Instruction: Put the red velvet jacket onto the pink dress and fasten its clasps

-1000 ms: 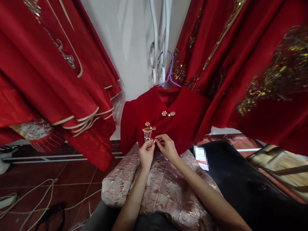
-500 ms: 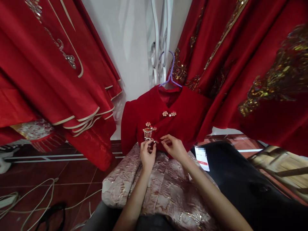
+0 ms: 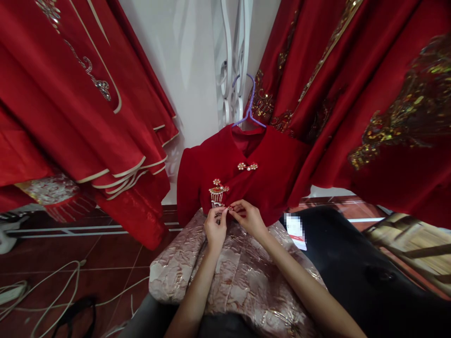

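A red velvet jacket (image 3: 211, 159) hangs on a purple hanger (image 3: 248, 110), above a pinkish brocade skirt (image 3: 243, 277). Beaded clasps adorn its front: a flower-shaped clasp (image 3: 247, 166) near the neckline and a tasselled ornament (image 3: 217, 193) lower on the left. At the lower beaded clasp (image 3: 229, 208), my left hand (image 3: 216, 227) pinches its left part with thumb and index finger. My right hand (image 3: 249, 218) pinches the clasp's right part, fingertips nearly meeting those of the left. The fingers partly hide the clasp.
Red garments with pale piping (image 3: 105, 117) hang on the left, and sequinned red ones (image 3: 352, 84) on the right. A white metal rack (image 3: 227, 51) holds the hanger. Cables (image 3: 70, 291) lie on the tiled floor. A white tag (image 3: 295, 230) rests over black material.
My right hand has moved left and closed on the lower clasp beside the left fingers. My left hand has barely shifted.
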Tool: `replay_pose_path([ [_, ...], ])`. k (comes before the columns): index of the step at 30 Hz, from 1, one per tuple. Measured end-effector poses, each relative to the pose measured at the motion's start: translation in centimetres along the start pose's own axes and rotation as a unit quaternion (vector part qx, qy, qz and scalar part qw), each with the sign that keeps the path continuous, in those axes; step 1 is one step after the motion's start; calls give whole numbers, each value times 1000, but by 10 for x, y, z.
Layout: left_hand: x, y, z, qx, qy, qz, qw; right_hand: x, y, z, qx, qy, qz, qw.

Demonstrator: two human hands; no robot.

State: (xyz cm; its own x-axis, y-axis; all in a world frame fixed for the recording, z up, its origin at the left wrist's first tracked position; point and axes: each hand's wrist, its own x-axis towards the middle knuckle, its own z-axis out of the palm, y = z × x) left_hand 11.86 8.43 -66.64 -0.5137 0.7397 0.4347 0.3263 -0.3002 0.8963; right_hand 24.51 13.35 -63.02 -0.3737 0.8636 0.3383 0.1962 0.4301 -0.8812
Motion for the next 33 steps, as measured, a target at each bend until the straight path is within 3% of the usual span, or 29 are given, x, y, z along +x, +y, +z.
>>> replay_pose_path([
  [12, -2, 7, 0, 9, 2, -23, 1000, -1, -6, 3, 22, 16, 23, 999],
  [15, 9, 11, 1, -53, 2, -50, 997, 2, -16, -13, 15, -42, 34, 998],
  [19, 37, 28, 6, -190, 23, -107, 976, 4, -35, -48, 38, -225, 45, 973],
  [21, 49, 38, 8, -249, 35, -151, 956, 4, -44, -63, 60, -284, 52, 956],
  [25, 57, 53, 11, -316, 31, -184, 930, 2, -56, -76, 76, -304, 56, 948],
  [33, 57, 57, 12, -267, 60, -189, 943, 2, -56, -73, 85, -306, 43, 947],
])
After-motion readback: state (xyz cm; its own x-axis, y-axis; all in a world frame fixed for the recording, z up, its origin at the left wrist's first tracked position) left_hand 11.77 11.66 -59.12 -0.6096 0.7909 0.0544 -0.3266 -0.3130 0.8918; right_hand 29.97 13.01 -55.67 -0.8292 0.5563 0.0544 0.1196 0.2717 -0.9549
